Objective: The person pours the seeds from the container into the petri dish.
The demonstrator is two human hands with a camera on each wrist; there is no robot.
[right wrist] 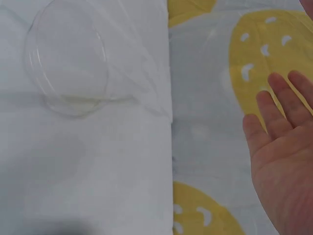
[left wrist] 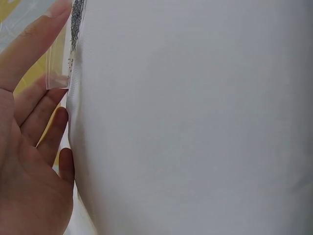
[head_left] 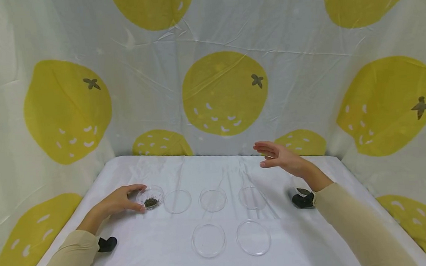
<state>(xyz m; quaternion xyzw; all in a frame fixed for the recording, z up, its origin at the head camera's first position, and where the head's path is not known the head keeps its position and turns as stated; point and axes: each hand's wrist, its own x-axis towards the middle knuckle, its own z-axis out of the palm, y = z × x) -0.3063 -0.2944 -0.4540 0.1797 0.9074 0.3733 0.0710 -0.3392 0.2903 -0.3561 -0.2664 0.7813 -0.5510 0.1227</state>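
Note:
My left hand (head_left: 118,200) grips a clear petri dish (head_left: 157,191) at the left end of the back row, thumb on the near side and fingers on the far side. Dark, dry crumbs (head_left: 151,202) lie in it. The left wrist view shows the dish's clear wall (left wrist: 55,73) between thumb and fingers. My right hand (head_left: 280,159) is raised over the table's far right part, fingers extended, holding nothing. In the right wrist view its palm (right wrist: 283,166) shows, apart from a clear round dish (right wrist: 104,63) on the cloth. Nearest below it is the rightmost back-row dish (head_left: 252,198).
Two more clear dishes, one left of centre (head_left: 178,201) and one at centre (head_left: 213,200), stand in the back row. Two clear round pieces, left (head_left: 208,240) and right (head_left: 253,237), lie nearer. A lemon-print curtain (head_left: 225,92) surrounds the white-covered table (head_left: 151,250).

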